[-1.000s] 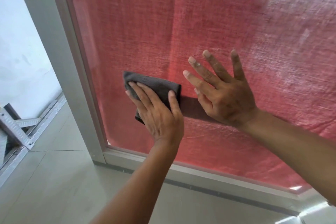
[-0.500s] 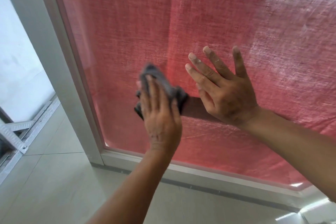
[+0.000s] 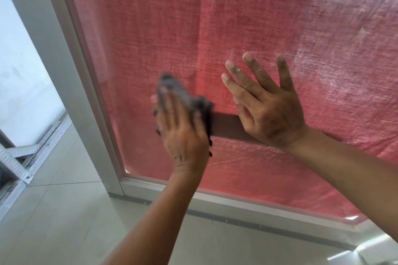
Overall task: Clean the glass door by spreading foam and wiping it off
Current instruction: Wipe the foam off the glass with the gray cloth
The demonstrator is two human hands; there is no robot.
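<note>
The glass door (image 3: 215, 28) fills the view, with a red woven sheet behind the pane and a white frame (image 3: 71, 71) on its left and bottom. My left hand (image 3: 183, 133) presses a crumpled grey cloth (image 3: 178, 90) flat against the lower glass, fingers straight and blurred by motion. To its right, my right hand (image 3: 265, 105) lies flat on the pane with its fingers spread. A whitish haze covers the glass at the upper right (image 3: 344, 28).
Pale floor tiles (image 3: 64, 211) run below the door. A metal floor track with a ribbed metal piece (image 3: 19, 157) lies at the far left beside a white wall. The door's bottom rail (image 3: 258, 206) runs just under my forearms.
My left hand turned from angled to upright on the glass and the folded cloth bunched up under it, shifting slightly rightward and upward. My right hand stayed flat in the same spot.
</note>
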